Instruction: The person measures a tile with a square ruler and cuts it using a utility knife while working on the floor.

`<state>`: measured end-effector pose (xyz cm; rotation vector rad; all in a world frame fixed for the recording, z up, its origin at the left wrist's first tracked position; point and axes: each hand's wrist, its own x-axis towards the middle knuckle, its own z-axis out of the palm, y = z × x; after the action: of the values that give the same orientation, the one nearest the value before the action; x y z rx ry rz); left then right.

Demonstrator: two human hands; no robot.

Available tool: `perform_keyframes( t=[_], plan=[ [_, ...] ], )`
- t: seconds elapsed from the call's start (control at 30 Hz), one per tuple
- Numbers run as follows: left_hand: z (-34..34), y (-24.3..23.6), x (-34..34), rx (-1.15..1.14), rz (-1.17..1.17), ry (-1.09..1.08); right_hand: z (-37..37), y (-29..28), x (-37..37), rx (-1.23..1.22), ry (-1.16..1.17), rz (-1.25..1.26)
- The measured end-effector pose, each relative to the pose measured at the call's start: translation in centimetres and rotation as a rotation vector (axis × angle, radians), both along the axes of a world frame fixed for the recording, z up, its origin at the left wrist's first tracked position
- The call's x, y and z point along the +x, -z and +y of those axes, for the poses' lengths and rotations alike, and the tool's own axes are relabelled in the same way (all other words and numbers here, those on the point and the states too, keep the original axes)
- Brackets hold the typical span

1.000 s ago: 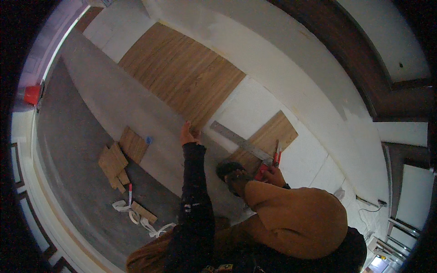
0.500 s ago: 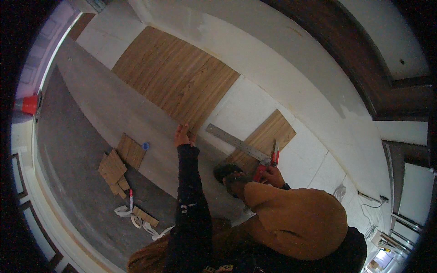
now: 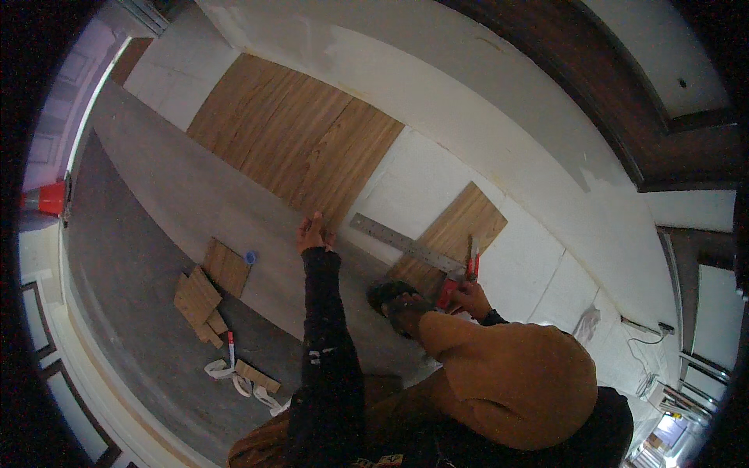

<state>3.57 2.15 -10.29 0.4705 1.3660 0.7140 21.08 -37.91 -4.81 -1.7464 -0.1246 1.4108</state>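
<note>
My left hand (image 3: 315, 234) reaches to the near corner of the laid wood-look planks (image 3: 304, 140). Its fingers are slightly bent and apart, and I make out nothing held in them. Near my knee, my right hand (image 3: 471, 300) is closed round a compact red tape measure (image 3: 447, 294), partly hidden by the fingers. Just beyond that hand, a red utility knife (image 3: 472, 265) lies by the end of a metal ruler (image 3: 406, 243). The ruler crosses a loose cut plank (image 3: 460, 226) on the white underlay.
My shod foot (image 3: 388, 296) rests beside the loose plank. Plank offcuts (image 3: 198, 300), a blue tape roll (image 3: 250, 257), a red-and-white marker (image 3: 231, 349) and white strips (image 3: 242, 384) lie on the grey floor at left. A wall (image 3: 437, 101) borders the planks; a red bucket (image 3: 51, 198) stands far left.
The view has shifted slightly. Both hands stay in nearly the same places, the left at the plank corner and the right at the red tape measure.
</note>
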Motion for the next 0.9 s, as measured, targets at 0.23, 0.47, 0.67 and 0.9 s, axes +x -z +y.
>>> perform_keyframes(
  t=[0.23, 0.47, 0.67, 0.9],
  plan=[
    [-0.2, 3.0, 0.3, 0.0, 0.047, -0.022, -2.2, 2.9, 1.2, 0.003, -0.007, -0.031],
    [1.4, 6.7, -4.1, 0.908, 0.943, 0.701, 1.9, -0.9, -1.4, 0.048, 0.009, 0.06],
    [-1.4, 2.0, 0.7, 0.116, 0.059, 0.096, 0.8, -2.1, 0.0, -0.088, 0.001, -0.05],
    [-2.2, 0.9, -0.1, 0.083, 0.078, 0.093, 2.0, -3.8, -0.2, -0.08, -0.102, -0.248]
  ],
)
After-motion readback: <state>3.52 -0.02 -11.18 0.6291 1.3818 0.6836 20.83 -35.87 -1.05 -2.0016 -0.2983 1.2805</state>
